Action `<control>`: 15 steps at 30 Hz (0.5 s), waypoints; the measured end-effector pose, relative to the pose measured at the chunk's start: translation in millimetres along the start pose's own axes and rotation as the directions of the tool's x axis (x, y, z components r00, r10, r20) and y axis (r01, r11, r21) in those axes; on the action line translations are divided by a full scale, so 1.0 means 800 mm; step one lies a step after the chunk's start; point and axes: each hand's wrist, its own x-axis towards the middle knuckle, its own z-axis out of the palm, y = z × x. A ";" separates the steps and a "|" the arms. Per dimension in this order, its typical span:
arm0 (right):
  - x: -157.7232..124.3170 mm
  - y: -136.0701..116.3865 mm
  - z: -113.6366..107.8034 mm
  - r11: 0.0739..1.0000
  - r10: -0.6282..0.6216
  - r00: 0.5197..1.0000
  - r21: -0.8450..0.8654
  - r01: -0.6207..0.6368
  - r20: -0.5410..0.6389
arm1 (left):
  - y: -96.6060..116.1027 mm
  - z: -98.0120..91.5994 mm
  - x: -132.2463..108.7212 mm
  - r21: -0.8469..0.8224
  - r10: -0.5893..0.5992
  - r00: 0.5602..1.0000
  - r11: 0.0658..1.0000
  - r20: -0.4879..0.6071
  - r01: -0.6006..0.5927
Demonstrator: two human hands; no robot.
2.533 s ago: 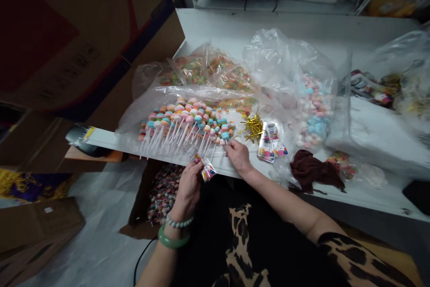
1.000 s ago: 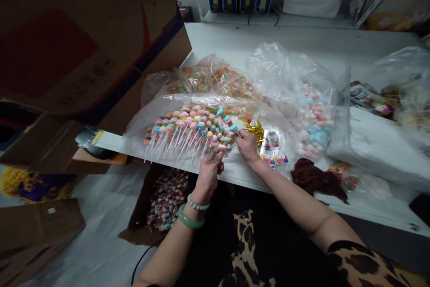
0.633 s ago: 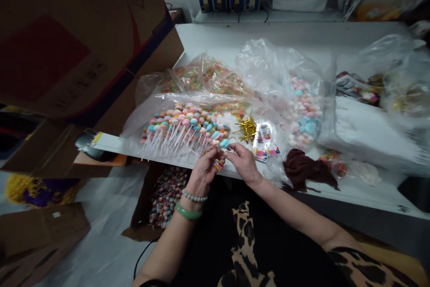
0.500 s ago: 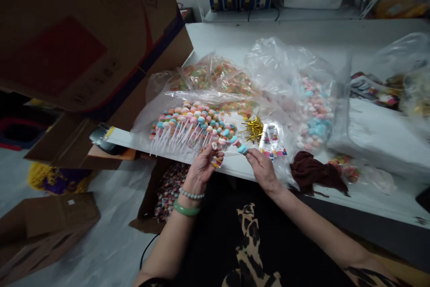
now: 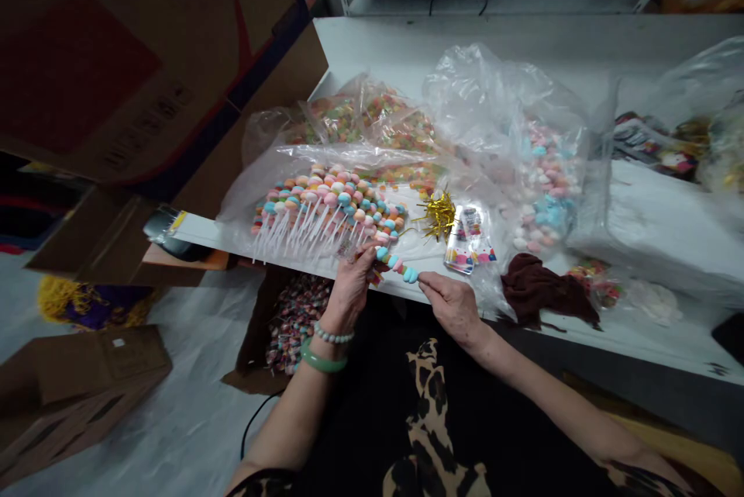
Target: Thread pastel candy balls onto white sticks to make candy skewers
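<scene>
My right hand [image 5: 452, 305] pinches the stick end of a candy skewer [image 5: 396, 264] with blue and pink sweets, held level over the table's front edge. The skewer's far end reaches my left hand [image 5: 352, 289], whose fingers are curled round a small printed clear bag [image 5: 372, 274]. Just behind both hands lies a heap of candy skewers [image 5: 328, 212] on clear plastic, sticks pointing toward me. A gold twist-tie bundle [image 5: 438, 215] and a stack of printed bags [image 5: 466, 237] lie to the right of it.
A white table [image 5: 604, 326] carries plastic bags of sweets [image 5: 540, 179] and a brown cloth [image 5: 543, 297]. Large cardboard boxes [image 5: 145, 55] stand at the left. An open box of wrapped candies [image 5: 294, 319] sits on the floor under the table edge.
My right hand picked one skewer from the heap and drew it back toward me, turning it level. My left hand stayed at the table edge with the small bag.
</scene>
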 end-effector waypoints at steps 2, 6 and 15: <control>0.001 0.000 0.003 1.000 0.004 1.000 -0.031 -0.003 0.010 | -0.001 0.002 -0.002 0.057 0.041 0.999 0.998 -0.004 -0.041; 0.006 -0.007 0.010 0.994 0.051 0.998 -0.096 -0.049 0.020 | -0.009 0.008 -0.001 0.170 0.069 0.998 0.983 -0.005 -0.068; 0.022 -0.028 0.010 0.945 0.138 0.969 -0.320 -0.067 0.203 | -0.037 0.004 0.004 0.052 0.008 0.990 0.999 -0.142 0.000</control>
